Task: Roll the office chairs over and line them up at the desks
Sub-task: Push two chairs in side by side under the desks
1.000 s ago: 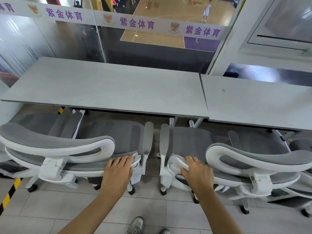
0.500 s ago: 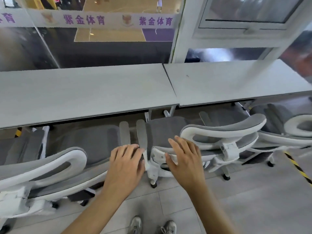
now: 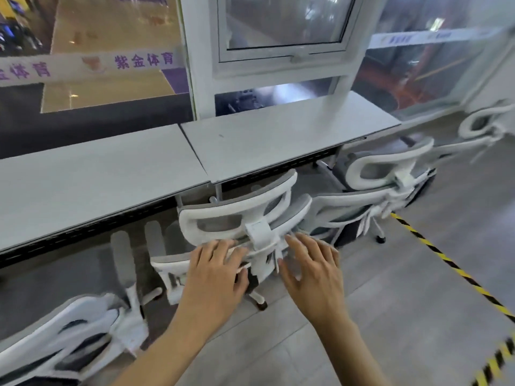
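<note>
Both hands are spread flat on the back of the middle chair [image 3: 245, 215], a white-framed grey mesh one tucked under the counter [image 3: 278, 137] where the two tops meet. The left hand [image 3: 214, 277] lies palm down at about 7 o'clock from the chair's headrest, fingers [image 3: 223, 246] loosely extended and resting on the upper rim of the backrest, not curled round anything. The right hand [image 3: 312, 271] sits at about 5 o'clock from the headrest, fingers splayed wide; its fingertips touch or hover just over the rim, and motion blur keeps me from telling which. Another chair [image 3: 384, 168] stands just beside it at 2 o'clock, near the counter's end, and a third [image 3: 69, 330] sits at 8 o'clock, at the other counter top. A yellow-and-black striped line [image 3: 446, 263] runs along the floor [image 3: 390, 302] at 3 o'clock.
</note>
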`<state>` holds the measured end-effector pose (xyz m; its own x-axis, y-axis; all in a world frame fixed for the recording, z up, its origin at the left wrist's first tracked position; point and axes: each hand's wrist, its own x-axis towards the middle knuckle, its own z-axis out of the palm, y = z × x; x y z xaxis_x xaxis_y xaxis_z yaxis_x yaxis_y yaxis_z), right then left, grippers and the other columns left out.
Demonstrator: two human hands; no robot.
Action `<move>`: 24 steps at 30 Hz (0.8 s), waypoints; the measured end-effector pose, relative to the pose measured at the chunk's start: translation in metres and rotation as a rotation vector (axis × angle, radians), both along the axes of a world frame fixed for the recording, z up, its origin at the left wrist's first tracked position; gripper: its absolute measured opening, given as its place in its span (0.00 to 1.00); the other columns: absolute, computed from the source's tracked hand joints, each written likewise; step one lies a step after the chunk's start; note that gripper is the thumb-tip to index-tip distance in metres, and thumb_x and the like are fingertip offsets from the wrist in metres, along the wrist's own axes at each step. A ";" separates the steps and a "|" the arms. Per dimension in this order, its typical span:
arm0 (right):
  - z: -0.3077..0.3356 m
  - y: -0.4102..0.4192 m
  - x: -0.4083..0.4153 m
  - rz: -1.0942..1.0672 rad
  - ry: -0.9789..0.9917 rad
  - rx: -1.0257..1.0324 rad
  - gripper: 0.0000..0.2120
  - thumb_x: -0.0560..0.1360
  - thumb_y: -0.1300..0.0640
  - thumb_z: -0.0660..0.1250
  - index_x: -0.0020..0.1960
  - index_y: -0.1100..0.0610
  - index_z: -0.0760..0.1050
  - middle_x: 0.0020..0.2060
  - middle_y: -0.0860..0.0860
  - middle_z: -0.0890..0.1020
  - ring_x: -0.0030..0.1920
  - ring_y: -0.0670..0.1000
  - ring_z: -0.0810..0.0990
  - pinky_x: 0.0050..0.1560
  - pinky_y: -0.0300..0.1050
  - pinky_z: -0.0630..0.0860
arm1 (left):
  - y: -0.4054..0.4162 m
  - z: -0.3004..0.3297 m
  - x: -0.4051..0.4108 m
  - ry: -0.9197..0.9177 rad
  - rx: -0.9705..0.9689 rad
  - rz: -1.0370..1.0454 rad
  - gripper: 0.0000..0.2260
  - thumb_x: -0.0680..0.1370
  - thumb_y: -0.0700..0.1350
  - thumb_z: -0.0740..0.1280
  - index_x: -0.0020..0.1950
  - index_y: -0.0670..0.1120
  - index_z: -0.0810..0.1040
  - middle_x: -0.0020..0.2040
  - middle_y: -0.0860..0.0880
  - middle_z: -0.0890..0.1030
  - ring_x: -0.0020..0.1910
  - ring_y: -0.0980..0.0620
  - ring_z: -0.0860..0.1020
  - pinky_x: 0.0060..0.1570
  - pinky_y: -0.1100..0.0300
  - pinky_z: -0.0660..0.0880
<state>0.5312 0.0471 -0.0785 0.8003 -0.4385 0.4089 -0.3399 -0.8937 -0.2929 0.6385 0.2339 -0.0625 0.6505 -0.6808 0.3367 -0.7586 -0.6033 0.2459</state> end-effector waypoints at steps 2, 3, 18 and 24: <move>0.001 -0.033 -0.023 -0.014 0.023 0.004 0.22 0.79 0.42 0.65 0.69 0.49 0.74 0.66 0.47 0.78 0.66 0.52 0.74 0.66 0.53 0.70 | -0.034 -0.002 -0.018 -0.003 -0.019 -0.006 0.15 0.77 0.51 0.61 0.61 0.50 0.77 0.59 0.50 0.77 0.57 0.46 0.74 0.58 0.50 0.70; 0.000 -0.049 -0.034 -0.022 0.035 0.003 0.22 0.79 0.41 0.63 0.70 0.48 0.73 0.65 0.47 0.78 0.66 0.51 0.73 0.67 0.53 0.70 | -0.050 -0.003 -0.027 -0.002 -0.031 -0.012 0.15 0.76 0.51 0.61 0.61 0.50 0.78 0.59 0.51 0.77 0.58 0.47 0.74 0.58 0.50 0.70; -0.028 -0.236 -0.058 -0.033 0.101 0.059 0.23 0.78 0.40 0.60 0.69 0.48 0.73 0.62 0.46 0.78 0.62 0.52 0.75 0.65 0.51 0.70 | -0.222 -0.029 -0.044 0.048 0.013 0.006 0.12 0.76 0.51 0.63 0.58 0.53 0.77 0.57 0.54 0.77 0.57 0.51 0.73 0.58 0.54 0.68; -0.028 -0.293 0.008 0.093 0.122 0.012 0.21 0.77 0.44 0.66 0.68 0.49 0.74 0.61 0.47 0.79 0.61 0.52 0.75 0.62 0.50 0.73 | -0.277 -0.049 0.000 0.065 0.026 0.088 0.12 0.76 0.49 0.68 0.59 0.53 0.77 0.57 0.54 0.77 0.57 0.50 0.74 0.60 0.54 0.67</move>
<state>0.5395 -0.2456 -0.1065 0.8814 -0.3640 0.3012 -0.2893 -0.9198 -0.2652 0.6380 -0.0428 -0.1115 0.7284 -0.6279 0.2743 -0.6851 -0.6740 0.2764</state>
